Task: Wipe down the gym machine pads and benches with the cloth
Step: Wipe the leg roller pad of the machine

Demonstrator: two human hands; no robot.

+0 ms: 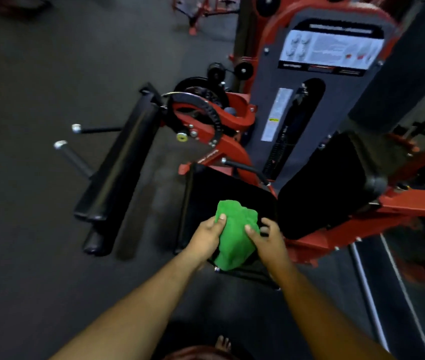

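I'm gripping bunched green terry cloth (234,235) with both hands, left hand (207,236) and right hand (267,239) pinching opposite sides, likely gathering wad above black padded seat (206,193) near its front edge before wiping.

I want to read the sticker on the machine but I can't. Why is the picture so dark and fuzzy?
In the head view the gym is dim, so the black padded seat almost vanishes into shadow; the white instruction sticker is smeared by blur, its words unreadable; the wide lens bends the edges; only the crumpled green cloth, held by the left hand and right hand, looks bright.
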